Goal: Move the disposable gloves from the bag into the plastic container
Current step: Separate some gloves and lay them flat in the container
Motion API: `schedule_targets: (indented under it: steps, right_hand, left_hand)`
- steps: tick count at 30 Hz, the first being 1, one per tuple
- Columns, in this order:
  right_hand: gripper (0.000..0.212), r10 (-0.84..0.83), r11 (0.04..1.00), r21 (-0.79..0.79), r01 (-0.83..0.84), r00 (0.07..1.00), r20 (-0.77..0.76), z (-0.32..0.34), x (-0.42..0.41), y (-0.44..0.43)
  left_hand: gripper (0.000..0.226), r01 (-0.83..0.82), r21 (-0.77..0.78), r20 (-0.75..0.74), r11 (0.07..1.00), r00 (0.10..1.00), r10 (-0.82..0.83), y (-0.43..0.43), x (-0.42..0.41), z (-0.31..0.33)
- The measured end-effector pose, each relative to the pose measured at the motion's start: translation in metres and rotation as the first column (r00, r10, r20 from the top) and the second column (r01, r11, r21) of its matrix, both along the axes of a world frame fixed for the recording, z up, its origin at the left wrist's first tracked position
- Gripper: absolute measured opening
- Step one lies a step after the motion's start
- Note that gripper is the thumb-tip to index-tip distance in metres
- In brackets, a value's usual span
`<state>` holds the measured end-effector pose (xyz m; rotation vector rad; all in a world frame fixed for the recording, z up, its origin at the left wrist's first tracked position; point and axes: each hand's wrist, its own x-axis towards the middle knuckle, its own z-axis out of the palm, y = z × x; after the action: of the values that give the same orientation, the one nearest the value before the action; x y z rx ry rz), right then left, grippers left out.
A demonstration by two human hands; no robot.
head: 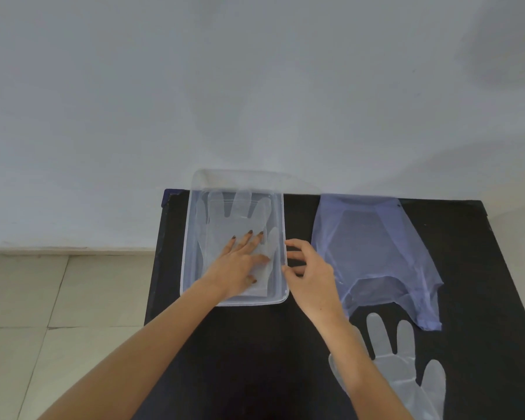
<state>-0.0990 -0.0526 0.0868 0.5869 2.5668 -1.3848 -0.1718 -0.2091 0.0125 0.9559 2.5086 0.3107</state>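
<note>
A clear plastic container [191,244] stands on the black table. A translucent disposable glove [240,213] lies flat inside it, fingers pointing away from me. My left hand [240,265] rests palm down on that glove, fingers spread. My right hand [309,268] is just outside the container's right wall, its fingertips touching the rim, holding nothing. A thin purple plastic bag [373,256] lies flat to the right. More translucent gloves [406,371] lie on the table at the near right, partly hidden by my right forearm.
The black table [255,344] has its left edge beside the container, with tiled floor [58,313] beyond it. A pale wall [255,86] rises right behind the table. The container's clear lid or far wall [255,180] stands against the wall.
</note>
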Motion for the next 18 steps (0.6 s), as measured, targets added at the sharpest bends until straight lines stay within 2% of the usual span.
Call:
schedule_targets:
  steps: [9, 13, 18]
  right_hand:
    - [0.039, -0.001, 0.999, -0.037, 0.001, 1.0, -0.002, -0.009, -0.002, 0.007]
    - [0.039, 0.008, 0.998, -0.07, -0.01, 1.0, -0.021, -0.012, -0.001, 0.009]
    - [0.038, -0.004, 0.995, -0.104, 0.0, 0.999, -0.038, -0.013, -0.001, 0.01]
  left_hand:
    - [0.075, -0.015, 0.006, 0.01, 1.0, 1.0, 0.015, 0.007, -0.005, -0.01]
    - [0.081, -0.089, 0.054, 0.051, 0.995, 0.995, 0.086, 0.01, -0.006, -0.01]
    - [0.078, -0.01, -0.003, 0.045, 1.0, 0.999, 0.01, 0.012, -0.01, -0.011]
